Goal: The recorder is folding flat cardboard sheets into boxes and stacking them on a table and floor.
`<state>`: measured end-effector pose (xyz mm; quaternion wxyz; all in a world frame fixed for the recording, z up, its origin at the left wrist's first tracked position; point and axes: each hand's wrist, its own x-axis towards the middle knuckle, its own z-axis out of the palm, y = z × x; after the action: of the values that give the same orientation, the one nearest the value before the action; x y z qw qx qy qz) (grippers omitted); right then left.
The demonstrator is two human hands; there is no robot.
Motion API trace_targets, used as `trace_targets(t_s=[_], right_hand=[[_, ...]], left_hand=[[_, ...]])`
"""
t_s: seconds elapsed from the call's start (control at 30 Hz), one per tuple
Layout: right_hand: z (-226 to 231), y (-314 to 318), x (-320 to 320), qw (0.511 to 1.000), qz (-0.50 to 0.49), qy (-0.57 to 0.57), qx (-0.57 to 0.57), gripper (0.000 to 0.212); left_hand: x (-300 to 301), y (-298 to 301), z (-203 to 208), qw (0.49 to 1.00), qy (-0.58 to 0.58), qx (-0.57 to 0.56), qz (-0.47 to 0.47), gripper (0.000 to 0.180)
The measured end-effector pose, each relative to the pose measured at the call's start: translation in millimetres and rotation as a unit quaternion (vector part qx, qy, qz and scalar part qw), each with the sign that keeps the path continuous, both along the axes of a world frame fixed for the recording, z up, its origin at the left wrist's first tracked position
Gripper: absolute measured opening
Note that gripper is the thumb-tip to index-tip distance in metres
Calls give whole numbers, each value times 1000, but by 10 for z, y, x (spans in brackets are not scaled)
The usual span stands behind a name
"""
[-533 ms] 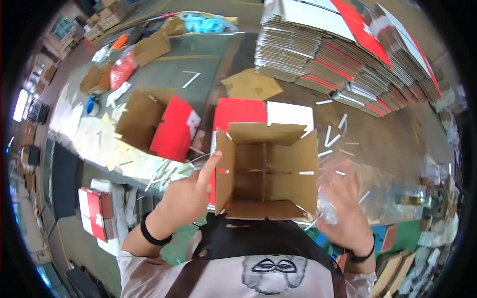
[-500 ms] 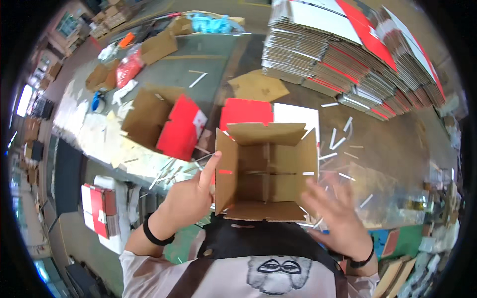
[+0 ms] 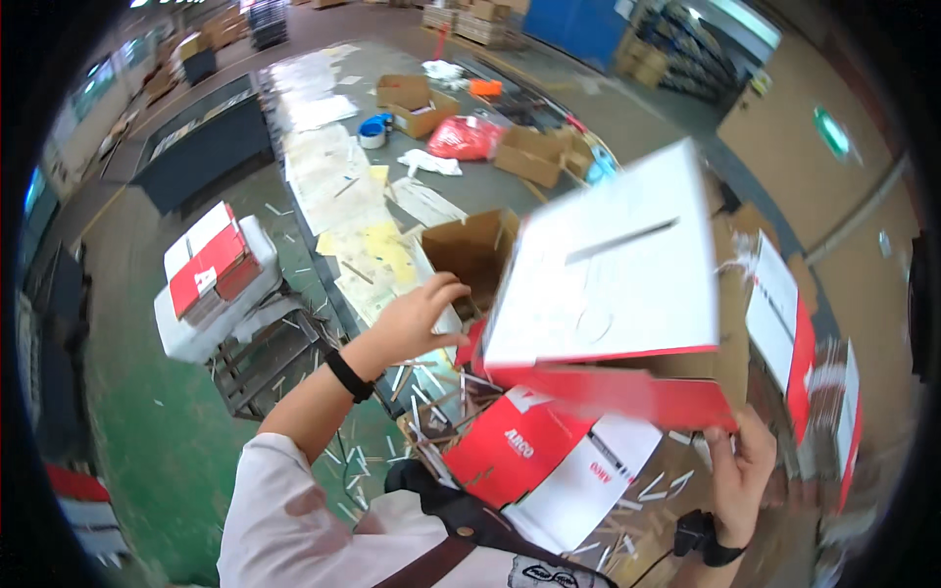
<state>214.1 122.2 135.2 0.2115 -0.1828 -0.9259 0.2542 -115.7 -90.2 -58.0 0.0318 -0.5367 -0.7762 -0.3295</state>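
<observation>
A white and red carton (image 3: 608,265) is tilted up off the table in front of me, blurred by motion, its brown inside showing at the right. My right hand (image 3: 742,465) pinches the red flap at its near right corner. To the carton's left, my left hand (image 3: 421,318) has its fingers bent and the thumb apart, with nothing visible in it. It is close to a second open carton (image 3: 470,245), brown inside, partly hidden behind the raised one. A flat red and white printed carton sheet (image 3: 520,446) lies on the table below.
White and brown cardboard strips (image 3: 421,407) are scattered over the table and floor. Stacked flat cartons (image 3: 784,323) stand at the right. Farther off lie a red plastic bag (image 3: 465,138), a tape roll (image 3: 372,132) and small brown boxes. Folded cartons (image 3: 211,260) rest on a white block at left.
The carton that stood upright, open toward me, is now lifted and tilted over. My right hand has taken hold of its flap. The view has swung to the left.
</observation>
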Motion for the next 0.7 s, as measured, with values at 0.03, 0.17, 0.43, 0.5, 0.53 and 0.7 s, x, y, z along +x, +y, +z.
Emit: trace_targets(t_s=[0.03,0.17,0.43,0.5,0.53,0.7], right_hand=[[-62,70,-250,998,2,58,7,13],[-572,599,-1180,987,85,119,71,15],[-354,1155,-1850,969,238,-61,36,19],[-229,1115,-1964,956,262,-109,79,20],[-253,1053,-2021,956,261,-111,75,20],[-482,846,-2122,931,317,-135,117,44]], left_hand=[[5,17,-101,1000,-23,0,12,55],[-2,61,-390,997,-18,74,28,53],[83,66,-682,990,-8,133,50,60],[77,54,-783,979,-82,183,31,69],[84,64,-822,979,-84,180,30,69],[136,42,-840,963,46,246,104,81]])
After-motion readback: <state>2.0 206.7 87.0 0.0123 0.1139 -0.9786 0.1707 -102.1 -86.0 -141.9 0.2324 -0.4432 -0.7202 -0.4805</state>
